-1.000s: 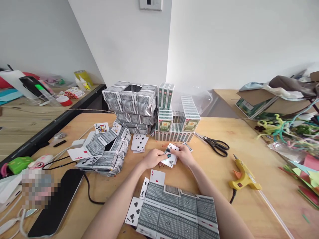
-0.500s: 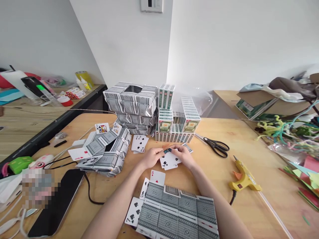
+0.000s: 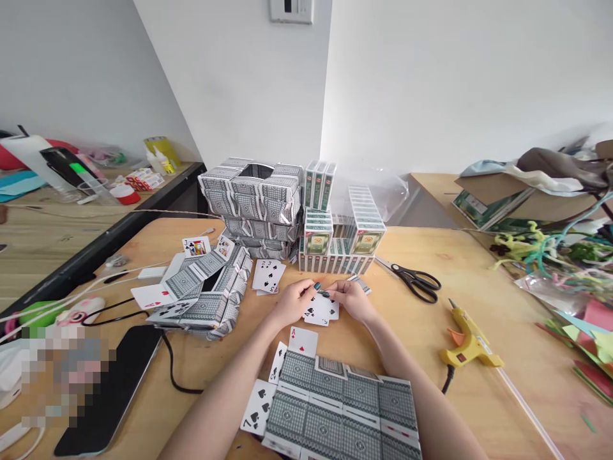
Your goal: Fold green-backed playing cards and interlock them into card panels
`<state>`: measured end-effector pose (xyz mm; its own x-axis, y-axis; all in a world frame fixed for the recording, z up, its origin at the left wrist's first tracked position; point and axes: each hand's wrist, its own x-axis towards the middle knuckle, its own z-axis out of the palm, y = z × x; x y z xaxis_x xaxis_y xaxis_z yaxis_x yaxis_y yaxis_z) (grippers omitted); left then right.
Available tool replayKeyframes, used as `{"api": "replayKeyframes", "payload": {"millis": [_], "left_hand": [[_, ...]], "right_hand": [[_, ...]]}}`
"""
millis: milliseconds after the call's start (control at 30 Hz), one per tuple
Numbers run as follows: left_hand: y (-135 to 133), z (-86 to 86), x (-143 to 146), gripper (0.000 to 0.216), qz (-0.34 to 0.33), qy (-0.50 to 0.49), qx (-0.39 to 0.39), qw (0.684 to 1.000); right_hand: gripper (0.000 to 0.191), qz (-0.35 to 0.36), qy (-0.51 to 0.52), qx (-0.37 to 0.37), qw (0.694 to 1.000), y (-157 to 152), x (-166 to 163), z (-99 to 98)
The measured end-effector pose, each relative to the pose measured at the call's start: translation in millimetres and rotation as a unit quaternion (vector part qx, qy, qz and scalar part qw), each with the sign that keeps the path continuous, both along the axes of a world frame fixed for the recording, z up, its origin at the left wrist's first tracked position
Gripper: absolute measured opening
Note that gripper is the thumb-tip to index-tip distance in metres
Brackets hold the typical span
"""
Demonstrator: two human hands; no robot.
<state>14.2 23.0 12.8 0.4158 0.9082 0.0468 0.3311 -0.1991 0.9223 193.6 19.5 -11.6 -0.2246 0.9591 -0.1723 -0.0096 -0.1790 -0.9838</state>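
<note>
My left hand [image 3: 295, 300] and my right hand [image 3: 353, 298] meet near the middle of the table, fingers pinched at the upper edge of a few white playing cards [image 3: 322, 314]. Four and five spade faces show on these cards; the fingertips partly cover them. Another card [image 3: 360, 283] lies behind my right hand, patterned back up. Between my forearms sits a panel covered in playing cards [image 3: 342, 409], backs up. An ace of diamonds [image 3: 303, 341] and a seven of spades [image 3: 257, 407] stick out from its edges.
Left stands a card-covered box [image 3: 215, 300] with loose cards; behind it, stacked card-covered boxes [image 3: 253, 211]. Green card packs [image 3: 366, 239] are piled at the back. Scissors [image 3: 416, 281] and a yellow glue gun [image 3: 472, 342] lie right. A black phone [image 3: 115, 390] and cables lie left.
My right hand has shifted slightly, its fingers drawn back from across the cards to their upper edge. The cards have moved a little left. White cables at the left have shifted.
</note>
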Motion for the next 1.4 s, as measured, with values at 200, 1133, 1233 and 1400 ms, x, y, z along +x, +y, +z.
{"api": "replayKeyframes", "payload": {"millis": [200, 1133, 1233, 1400], "left_hand": [[1.8, -1.2, -1.0, 0.036, -0.015, -0.056, -0.038, 0.998], [8.1, -13.1, -1.4, 0.051, 0.042, -0.009, -0.011, 0.999], [10.0, -15.3, -1.2, 0.050, 0.029, -0.017, -0.011, 0.999], [10.6, -14.4, -2.0, 0.046, 0.037, -0.043, -0.029, 0.998]], "right_hand": [[0.024, -0.007, 0.020, 0.004, 1.000, -1.8, -1.9, 1.6], [0.023, 0.061, -0.007, 0.043, 0.997, -5.4, -0.2, 6.3], [0.023, 0.058, -0.013, 0.042, 0.997, -5.5, -0.5, 6.4], [0.026, 0.041, -0.004, 0.029, 0.999, -6.0, -2.0, 8.4]]}}
